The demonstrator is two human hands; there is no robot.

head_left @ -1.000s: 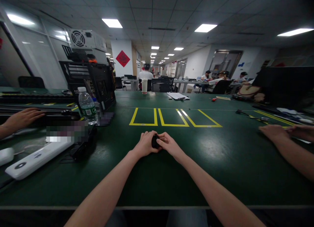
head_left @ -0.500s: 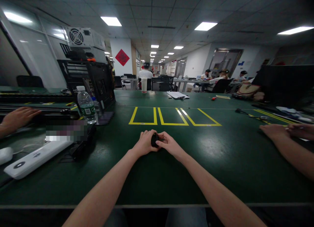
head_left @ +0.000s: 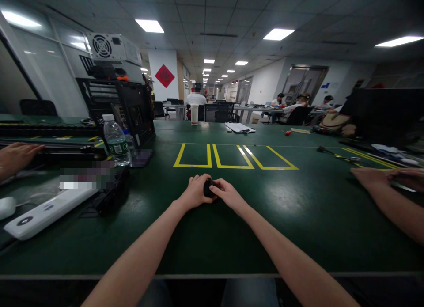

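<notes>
A small black rounded object is held between my two hands, low over the green table. My left hand is wrapped around its left side. From the right, my right hand grips it, with the thumb lying across its face. Fingers cover much of the object, and I cannot make out its exact kind. Just beyond my hands, yellow tape marks several-sided outlines on the tabletop.
At left are a water bottle, a black computer case and a white power strip. A clipboard and white cup stand farther back. Other people's hands rest at the left and right.
My hands stay together around the black object, with only a slight shift of the fingers. The other person's hand at the left has moved a little farther left.
</notes>
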